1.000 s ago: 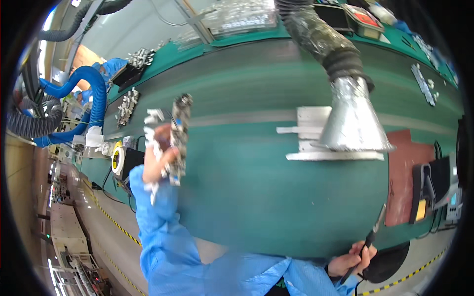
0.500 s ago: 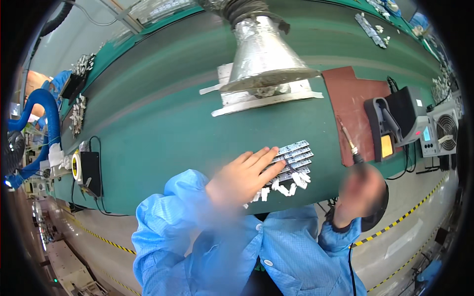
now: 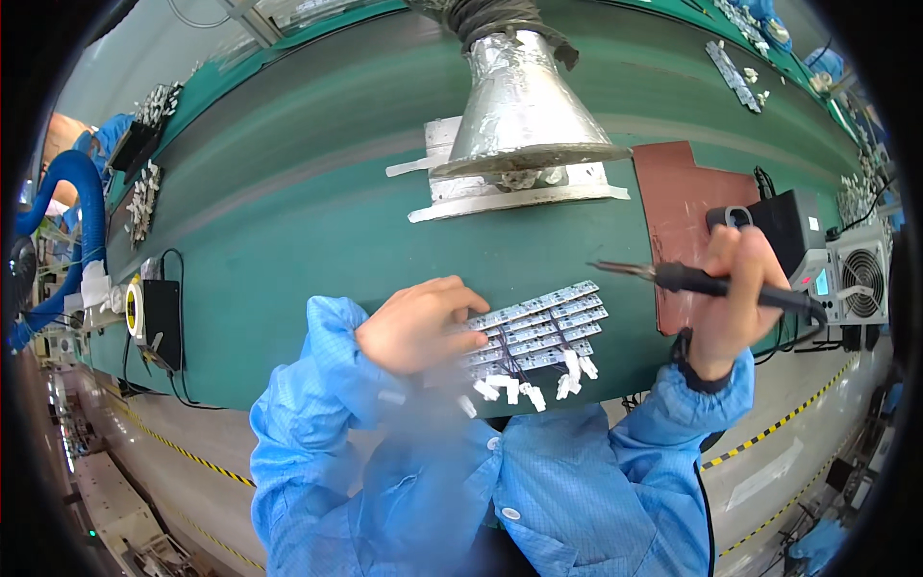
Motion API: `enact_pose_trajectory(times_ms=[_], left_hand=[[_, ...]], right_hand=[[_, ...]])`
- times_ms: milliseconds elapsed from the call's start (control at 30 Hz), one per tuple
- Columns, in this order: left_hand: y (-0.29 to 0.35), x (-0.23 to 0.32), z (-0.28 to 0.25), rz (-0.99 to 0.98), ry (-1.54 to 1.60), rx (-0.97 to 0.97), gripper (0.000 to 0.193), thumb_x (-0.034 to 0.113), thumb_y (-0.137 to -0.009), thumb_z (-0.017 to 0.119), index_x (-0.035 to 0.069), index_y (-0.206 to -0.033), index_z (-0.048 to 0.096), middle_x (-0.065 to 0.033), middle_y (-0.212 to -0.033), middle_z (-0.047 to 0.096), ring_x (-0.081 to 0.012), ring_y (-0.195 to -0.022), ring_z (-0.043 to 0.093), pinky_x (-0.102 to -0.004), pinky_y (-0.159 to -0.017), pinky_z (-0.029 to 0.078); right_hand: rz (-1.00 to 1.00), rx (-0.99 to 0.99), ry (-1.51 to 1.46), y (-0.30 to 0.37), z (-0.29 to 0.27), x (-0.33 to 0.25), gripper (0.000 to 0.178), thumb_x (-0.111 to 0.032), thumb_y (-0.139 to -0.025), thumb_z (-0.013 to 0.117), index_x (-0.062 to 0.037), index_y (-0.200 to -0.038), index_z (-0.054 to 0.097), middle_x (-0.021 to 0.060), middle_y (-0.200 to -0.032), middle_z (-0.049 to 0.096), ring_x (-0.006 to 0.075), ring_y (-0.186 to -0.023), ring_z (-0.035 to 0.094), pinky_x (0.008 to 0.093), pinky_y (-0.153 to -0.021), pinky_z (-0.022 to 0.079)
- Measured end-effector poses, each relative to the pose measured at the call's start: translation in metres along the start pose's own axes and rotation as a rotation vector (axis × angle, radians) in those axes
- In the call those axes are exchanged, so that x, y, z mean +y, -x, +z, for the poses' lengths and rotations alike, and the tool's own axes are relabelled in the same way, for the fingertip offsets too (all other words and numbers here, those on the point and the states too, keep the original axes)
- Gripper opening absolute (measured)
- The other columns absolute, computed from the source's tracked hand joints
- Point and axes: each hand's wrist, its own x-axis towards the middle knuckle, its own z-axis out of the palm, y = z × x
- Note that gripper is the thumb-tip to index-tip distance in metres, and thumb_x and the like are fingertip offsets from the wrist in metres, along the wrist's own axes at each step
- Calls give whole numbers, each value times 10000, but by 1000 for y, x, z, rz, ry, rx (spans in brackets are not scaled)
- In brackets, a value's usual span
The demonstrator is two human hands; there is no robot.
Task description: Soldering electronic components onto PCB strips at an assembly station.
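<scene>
A row of narrow circuit board strips (image 3: 553,325) lies side by side on the green bench. Dark wires cross them, and white plug connectors (image 3: 532,394) hang from the wires at the near side. My left hand (image 3: 415,325) grips the strips' left end, thumb and forefinger closed about the uppermost one; its other fingers are partly hidden. To the right, my right hand (image 3: 738,288) is closed round a soldering iron (image 3: 690,278). The iron's metal tip points left, above the bench and apart from the strips.
A metal fume hood (image 3: 524,106) hangs over a white board (image 3: 442,197) at the back. On the right are a red-brown mat (image 3: 670,221), an iron stand (image 3: 735,216) and a soldering station (image 3: 825,279). A black box (image 3: 165,322) stands left; a blue hose (image 3: 88,202) curves beyond it.
My left hand has drawn back left from lying across the strips to their left end. The soldering iron in my right hand has risen and swung from pointing away to pointing left.
</scene>
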Motion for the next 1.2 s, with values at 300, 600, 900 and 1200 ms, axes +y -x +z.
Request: enact_pose_trajectory(times_ms=[300,600,900,1200], left_hand=[[13,-3,-12,-84,753,162,333,101,-860,757,-29,-1146,648,-79,-1039,668,-172,-933,638,-316,-854,504],[38,-12,16,203,-221,267,421,148,-821,754,-19,-1188,633,-165,-868,603,-356,-768,610,-416,-681,489],[32,-10,1,-9,257,250,306,76,-932,618,-40,-1215,613,-94,-995,612,-183,-926,587,-312,-824,449],[-24,-14,17,-158,637,241,352,34,-929,660,11,-1269,572,-60,-1040,656,-65,-726,560,-218,-614,464]], right_hand=[[-68,211,-180,-4,23,50,429,-180,-1018,449,-51,-612,404,38,-573,410,121,-525,316,318,-540,276],[-77,300,-203,-6,22,53,427,-170,-999,507,-56,-598,412,33,-565,411,123,-513,310,317,-538,266],[-135,375,-171,-10,11,69,402,-155,-991,512,-18,-619,453,52,-580,434,134,-526,325,319,-524,273],[-259,215,-104,12,24,58,424,-186,-1007,469,-52,-612,394,49,-565,419,130,-524,336,324,-508,265]])
